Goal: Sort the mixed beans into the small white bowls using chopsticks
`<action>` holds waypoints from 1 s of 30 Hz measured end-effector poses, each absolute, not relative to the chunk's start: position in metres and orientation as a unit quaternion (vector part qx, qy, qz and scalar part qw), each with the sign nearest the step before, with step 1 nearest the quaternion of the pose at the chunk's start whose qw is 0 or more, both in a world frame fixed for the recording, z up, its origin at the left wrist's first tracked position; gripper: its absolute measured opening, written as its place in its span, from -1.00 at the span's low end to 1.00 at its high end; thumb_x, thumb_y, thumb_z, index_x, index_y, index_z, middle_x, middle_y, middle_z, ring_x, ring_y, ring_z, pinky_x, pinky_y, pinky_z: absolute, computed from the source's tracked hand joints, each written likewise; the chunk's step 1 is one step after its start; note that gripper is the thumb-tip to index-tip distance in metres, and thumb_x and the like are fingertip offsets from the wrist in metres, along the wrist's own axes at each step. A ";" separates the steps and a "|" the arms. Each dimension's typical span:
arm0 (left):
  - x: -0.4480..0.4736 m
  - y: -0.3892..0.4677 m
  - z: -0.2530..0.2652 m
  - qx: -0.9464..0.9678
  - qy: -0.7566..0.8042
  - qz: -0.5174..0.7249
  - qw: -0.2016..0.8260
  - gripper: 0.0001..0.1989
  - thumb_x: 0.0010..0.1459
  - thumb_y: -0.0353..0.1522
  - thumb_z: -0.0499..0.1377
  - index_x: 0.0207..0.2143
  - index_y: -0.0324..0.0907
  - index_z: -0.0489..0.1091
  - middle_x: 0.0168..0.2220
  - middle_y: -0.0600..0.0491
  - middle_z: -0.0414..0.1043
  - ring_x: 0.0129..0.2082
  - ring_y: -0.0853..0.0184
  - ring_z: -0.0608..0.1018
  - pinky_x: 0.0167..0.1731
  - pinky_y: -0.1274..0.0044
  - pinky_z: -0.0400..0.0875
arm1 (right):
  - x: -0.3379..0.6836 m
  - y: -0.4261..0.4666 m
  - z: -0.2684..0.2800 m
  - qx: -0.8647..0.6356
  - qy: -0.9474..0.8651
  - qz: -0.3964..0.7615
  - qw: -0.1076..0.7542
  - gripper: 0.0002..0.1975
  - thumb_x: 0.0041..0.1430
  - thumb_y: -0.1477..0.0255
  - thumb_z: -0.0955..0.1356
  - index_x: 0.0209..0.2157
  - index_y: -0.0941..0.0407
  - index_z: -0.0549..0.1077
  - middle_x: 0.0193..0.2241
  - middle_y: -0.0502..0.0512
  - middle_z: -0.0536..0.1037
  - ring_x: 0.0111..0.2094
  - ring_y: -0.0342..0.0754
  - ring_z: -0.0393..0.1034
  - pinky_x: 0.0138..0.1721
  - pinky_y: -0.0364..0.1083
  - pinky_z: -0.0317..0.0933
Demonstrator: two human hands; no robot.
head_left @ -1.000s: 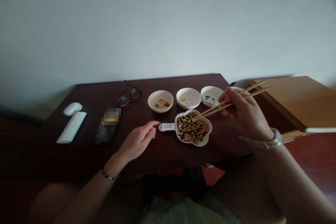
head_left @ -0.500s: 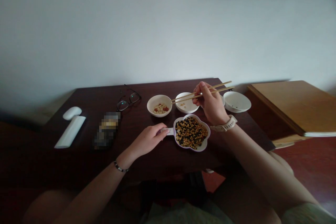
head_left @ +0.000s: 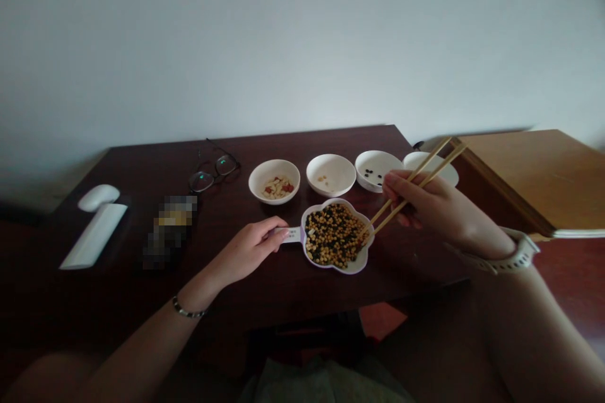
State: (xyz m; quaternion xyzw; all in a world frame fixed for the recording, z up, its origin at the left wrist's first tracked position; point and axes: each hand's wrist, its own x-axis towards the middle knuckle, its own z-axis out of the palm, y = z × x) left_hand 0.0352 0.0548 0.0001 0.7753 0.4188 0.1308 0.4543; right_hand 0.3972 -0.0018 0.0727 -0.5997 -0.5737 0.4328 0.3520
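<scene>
My left hand (head_left: 258,245) is closed on the short handle of a flower-shaped white dish (head_left: 362,262) with a lilac edge. Mixed yellow and black beans (head_left: 333,236) cover its bottom. A pair of wooden chopsticks (head_left: 399,201) is gripped in my right hand (head_left: 425,201), with the tips down among the beans at the dish's right side. Behind the dish stand white bowls: the left bowl (head_left: 255,184) holds pale and reddish nut pieces, the middle bowl (head_left: 345,181) a few pale bits, and another bowl (head_left: 363,167) several black beans. My right hand partly covers a fourth bowl (head_left: 447,170).
Eyeglasses (head_left: 212,173) lie on the dark table (head_left: 283,145) left of the bowls. Farther left are a white mouse (head_left: 99,197), a long white case (head_left: 94,236) and a blurred-out dark object (head_left: 170,233). A wooden surface (head_left: 534,176) adjoins at right.
My right hand has moved right, away from over the middle bowls, and the chopstick tips have gone from beside the left bowl down into the beans. The view has shifted slightly.
</scene>
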 end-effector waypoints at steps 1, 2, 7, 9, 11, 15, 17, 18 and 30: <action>0.035 0.055 0.000 0.776 0.419 0.130 0.454 -0.61 0.54 -0.04 0.08 -0.07 -0.12 0.52 -0.41 0.14 0.46 -0.43 0.35 0.48 -0.40 0.55 0.30 | 0.397 -0.003 0.072 -0.597 -0.585 0.433 0.338 -0.45 0.52 -0.07 0.28 -0.41 0.06 0.38 -0.66 -0.02 0.43 -0.65 -0.15 0.25 -0.62 -0.14 0.05; 0.035 0.055 0.000 0.776 0.418 0.130 0.454 -0.61 0.54 -0.03 0.08 -0.07 -0.12 0.52 -0.41 0.14 0.46 -0.42 0.35 0.49 -0.39 0.55 0.30 | 0.396 -0.004 0.071 -0.592 -0.594 0.436 0.327 -0.46 0.52 -0.06 0.27 -0.40 0.06 0.39 -0.65 -0.02 0.44 -0.64 -0.15 0.25 -0.62 -0.15 0.06; 0.035 0.055 -0.002 0.777 0.420 0.131 0.450 -0.61 0.54 -0.03 0.08 -0.07 -0.11 0.52 -0.41 0.14 0.47 -0.43 0.35 0.50 -0.40 0.55 0.31 | 0.389 -0.003 0.066 -0.556 -0.629 0.446 0.309 -0.46 0.54 -0.05 0.26 -0.40 0.06 0.40 -0.61 -0.02 0.45 -0.59 -0.14 0.29 -0.57 -0.14 0.12; 0.034 0.054 -0.003 0.776 0.421 0.132 0.450 -0.61 0.54 -0.03 0.08 -0.07 -0.11 0.52 -0.41 0.14 0.47 -0.43 0.35 0.50 -0.41 0.55 0.31 | 0.387 -0.003 0.066 -0.553 -0.635 0.443 0.307 -0.46 0.54 -0.03 0.26 -0.41 0.06 0.40 -0.61 -0.01 0.45 -0.58 -0.14 0.29 -0.55 -0.14 0.13; 0.034 0.054 -0.003 0.775 0.422 0.132 0.451 -0.61 0.53 -0.03 0.08 -0.07 -0.11 0.52 -0.41 0.14 0.47 -0.44 0.35 0.50 -0.42 0.56 0.31 | 0.388 -0.003 0.067 -0.555 -0.636 0.437 0.310 -0.46 0.55 -0.03 0.27 -0.41 0.06 0.39 -0.61 -0.01 0.45 -0.57 -0.13 0.29 -0.54 -0.13 0.14; 0.034 0.053 -0.002 0.777 0.422 0.135 0.447 -0.60 0.53 -0.03 0.07 -0.08 -0.11 0.52 -0.42 0.14 0.47 -0.44 0.35 0.49 -0.43 0.56 0.31 | 0.394 -0.004 0.070 -0.568 -0.629 0.421 0.323 -0.47 0.56 -0.03 0.25 -0.41 0.05 0.37 -0.63 -0.02 0.44 -0.59 -0.14 0.27 -0.56 -0.13 0.10; 0.035 0.053 -0.002 0.777 0.422 0.137 0.447 -0.61 0.53 -0.03 0.08 -0.08 -0.11 0.52 -0.43 0.14 0.46 -0.45 0.35 0.49 -0.43 0.56 0.30 | 0.397 -0.004 0.070 -0.576 -0.625 0.417 0.322 -0.48 0.55 -0.03 0.26 -0.40 0.05 0.38 -0.64 -0.04 0.43 -0.61 -0.14 0.25 -0.58 -0.13 0.06; 0.035 0.053 -0.003 0.776 0.423 0.137 0.447 -0.61 0.53 -0.03 0.08 -0.09 -0.11 0.52 -0.43 0.14 0.46 -0.45 0.35 0.49 -0.43 0.56 0.30 | 0.397 -0.004 0.070 -0.577 -0.624 0.419 0.320 -0.48 0.55 -0.03 0.26 -0.39 0.05 0.38 -0.65 -0.04 0.42 -0.62 -0.14 0.24 -0.59 -0.13 0.05; 0.033 0.055 -0.005 0.777 0.417 0.135 0.451 -0.62 0.54 -0.04 0.08 -0.10 -0.11 0.51 -0.41 0.14 0.46 -0.43 0.35 0.48 -0.41 0.55 0.30 | 0.392 -0.003 0.065 -0.549 -0.648 0.426 0.312 -0.48 0.56 -0.02 0.25 -0.39 0.05 0.39 -0.60 -0.02 0.44 -0.58 -0.13 0.27 -0.56 -0.13 0.08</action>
